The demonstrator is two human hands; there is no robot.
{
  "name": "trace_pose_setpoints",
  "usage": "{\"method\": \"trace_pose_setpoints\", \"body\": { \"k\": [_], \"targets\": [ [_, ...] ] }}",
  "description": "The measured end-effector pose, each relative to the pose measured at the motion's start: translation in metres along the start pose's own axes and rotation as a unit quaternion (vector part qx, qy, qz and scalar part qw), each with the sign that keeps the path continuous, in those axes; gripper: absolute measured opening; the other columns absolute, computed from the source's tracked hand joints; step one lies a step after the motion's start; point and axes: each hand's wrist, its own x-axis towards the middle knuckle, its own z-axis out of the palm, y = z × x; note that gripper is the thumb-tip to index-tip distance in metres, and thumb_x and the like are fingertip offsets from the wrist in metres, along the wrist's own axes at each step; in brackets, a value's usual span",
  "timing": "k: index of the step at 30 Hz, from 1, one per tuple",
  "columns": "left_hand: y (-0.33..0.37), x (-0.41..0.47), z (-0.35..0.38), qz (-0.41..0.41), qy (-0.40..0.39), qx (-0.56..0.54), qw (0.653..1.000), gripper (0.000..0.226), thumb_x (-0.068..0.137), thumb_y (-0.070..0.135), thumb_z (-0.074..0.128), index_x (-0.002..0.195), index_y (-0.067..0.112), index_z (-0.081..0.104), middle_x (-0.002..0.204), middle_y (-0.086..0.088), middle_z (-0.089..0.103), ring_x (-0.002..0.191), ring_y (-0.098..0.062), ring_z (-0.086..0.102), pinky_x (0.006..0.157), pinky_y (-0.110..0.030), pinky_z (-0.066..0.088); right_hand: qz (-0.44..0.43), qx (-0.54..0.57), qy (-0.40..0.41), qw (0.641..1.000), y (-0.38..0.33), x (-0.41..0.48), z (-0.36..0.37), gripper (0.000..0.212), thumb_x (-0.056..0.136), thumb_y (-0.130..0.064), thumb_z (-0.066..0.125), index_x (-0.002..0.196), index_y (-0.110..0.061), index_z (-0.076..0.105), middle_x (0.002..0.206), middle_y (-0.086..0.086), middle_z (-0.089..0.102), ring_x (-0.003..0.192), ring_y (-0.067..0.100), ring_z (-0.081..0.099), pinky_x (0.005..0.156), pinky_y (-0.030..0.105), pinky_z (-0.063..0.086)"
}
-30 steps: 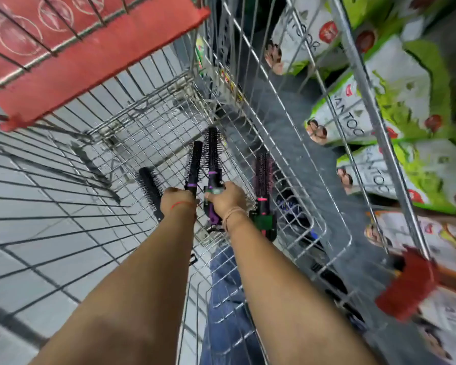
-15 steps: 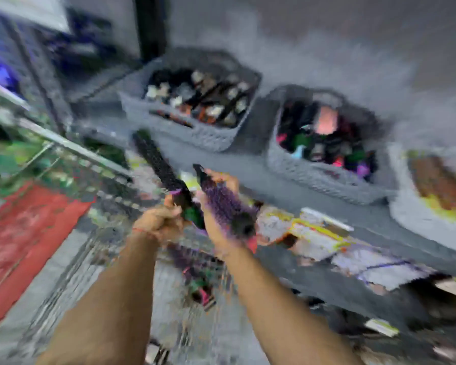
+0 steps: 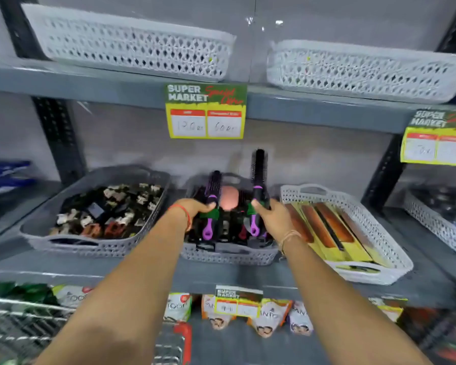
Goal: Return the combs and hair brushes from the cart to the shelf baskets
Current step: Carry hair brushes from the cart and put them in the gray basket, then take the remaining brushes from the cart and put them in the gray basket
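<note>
A round hair brush point(image 3: 213, 189) is gripped upright in the left hand point(image 3: 195, 206), and a taller round brush point(image 3: 259, 175) is gripped upright in the right hand point(image 3: 270, 213); both hands are closed around the handles, with the purple loop ends hanging below the fists. Both brushes are held over the middle grey basket point(image 3: 229, 255), which sits directly beneath the hands and is filled with dark brushes and a pink rounded item. Just left of the left hand, a larger grey basket point(image 3: 90, 247) is packed with hair clips in black, cream and brown. Just right of the right hand, a white basket point(image 3: 374, 275) is loaded with long brown combs on yellow cards. The 3 baskets are set side by side on the grey shelf point(image 3: 248, 277), with narrow gaps between them and a bare strip of shelf along the front edge. Above the hands, 2 white baskets point(image 3: 132, 46) are set on the upper shelf, whose contents cannot be seen, and a price tag point(image 3: 206, 111) is hung from its edge. Open room is left between the brush tips and that upper shelf. The wire cart point(image 3: 24, 327) is seen below the left forearm.
</note>
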Motion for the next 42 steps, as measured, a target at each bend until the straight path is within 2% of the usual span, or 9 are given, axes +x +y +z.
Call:
{"method": "trace_pose_setpoints", "body": {
  "k": [3,12,17,25,28,31,33,38,42],
  "targets": [
    [-0.001,0.023,0.011,-0.023,0.018,0.068,0.997,0.053,0.09,0.016,0.059,0.135,-0.007,0.044,0.142,-0.017,0.047,0.132,-0.026,0.042,0.107,-0.038,0.036,0.08,-0.003,-0.033,0.996,0.01,0.026,-0.006,0.03,0.088,-0.024,0.059,0.095,0.005,0.063,0.096,0.028,0.065,0.081,0.028,0.059,0.067,0.039,0.046],
    [0.001,0.06,0.045,0.032,0.073,0.431,0.899,0.051,0.101,0.033,0.028,0.131,-0.001,0.05,0.137,-0.017,0.054,0.126,-0.029,0.052,0.101,-0.03,0.04,0.153,-0.224,-0.159,0.949,0.032,0.051,0.014,0.039,0.091,-0.008,0.049,0.127,0.006,0.045,0.136,0.022,0.05,0.122,0.031,0.05,0.092,0.028,0.044],
    [-0.025,0.071,0.043,0.009,0.145,0.491,0.859,0.051,0.087,0.037,0.059,0.124,0.003,0.057,0.132,-0.014,0.06,0.123,-0.027,0.056,0.099,-0.031,0.045,0.117,-0.295,-0.142,0.938,0.039,0.044,0.026,0.034,0.088,0.0,0.044,0.121,0.001,0.052,0.129,0.022,0.056,0.119,0.035,0.053,0.095,0.034,0.046],
    [-0.01,0.03,0.007,0.118,0.27,0.334,0.895,0.056,0.085,0.049,0.055,0.11,-0.001,0.062,0.118,-0.027,0.064,0.111,-0.039,0.061,0.092,-0.042,0.049,-0.079,-0.38,-0.046,0.92,0.006,0.013,0.031,0.053,0.091,-0.04,0.048,0.13,-0.004,0.04,0.135,0.023,0.041,0.123,0.04,0.042,0.093,0.045,0.046],
    [0.005,-0.006,-0.046,0.179,0.27,0.008,0.946,0.054,0.096,0.048,0.031,0.117,0.006,0.056,0.11,-0.023,0.065,0.086,-0.035,0.069,0.078,-0.041,0.053,-0.181,-0.199,-0.044,0.962,-0.045,-0.016,0.057,0.061,0.089,-0.048,0.047,0.135,-0.009,0.036,0.136,0.019,0.046,0.119,0.038,0.049,0.094,0.045,0.045],
    [-0.01,-0.043,-0.116,0.18,0.296,-0.219,0.912,0.053,0.097,0.051,0.015,0.095,0.014,0.054,0.075,-0.006,0.06,0.034,-0.011,0.058,0.042,-0.019,0.044,-0.241,-0.005,-0.09,0.966,-0.093,-0.058,0.111,0.049,0.089,-0.035,0.054,0.128,-0.009,0.044,0.114,0.016,0.065,0.09,0.038,0.064,0.085,0.047,0.052],
    [-0.04,-0.07,-0.159,0.179,0.366,-0.255,0.877,0.055,0.098,0.048,0.018,0.071,0.014,0.051,0.064,-0.007,0.055,0.032,-0.011,0.053,0.037,-0.017,0.04,-0.231,0.067,-0.143,0.96,-0.114,-0.088,0.157,0.043,0.089,-0.032,0.055,0.124,-0.01,0.046,0.099,0.016,0.071,0.077,0.04,0.066,0.077,0.052,0.053],
    [-0.165,-0.098,-0.223,0.047,0.438,-0.213,0.872,0.052,0.099,0.043,0.022,0.06,0.017,0.042,0.059,-0.005,0.045,0.041,-0.01,0.046,0.035,-0.015,0.036,-0.137,0.035,-0.37,0.918,-0.103,-0.154,0.278,0.049,0.088,-0.04,0.054,0.129,-0.017,0.039,0.098,0.012,0.069,0.049,0.02,0.06,0.043,0.028,0.048],
    [-0.299,-0.113,-0.232,-0.196,0.301,-0.183,0.915,0.055,0.097,0.05,0.017,0.066,0.016,0.047,0.06,-0.007,0.053,0.049,-0.017,0.048,0.047,-0.015,0.037,-0.084,-0.145,-0.574,0.801,-0.025,-0.194,0.351,0.074,0.086,-0.041,0.057,0.142,-0.014,0.017,0.109,0.008,0.056,0.083,0.028,0.059,0.07,0.043,0.055]
  ]
}}
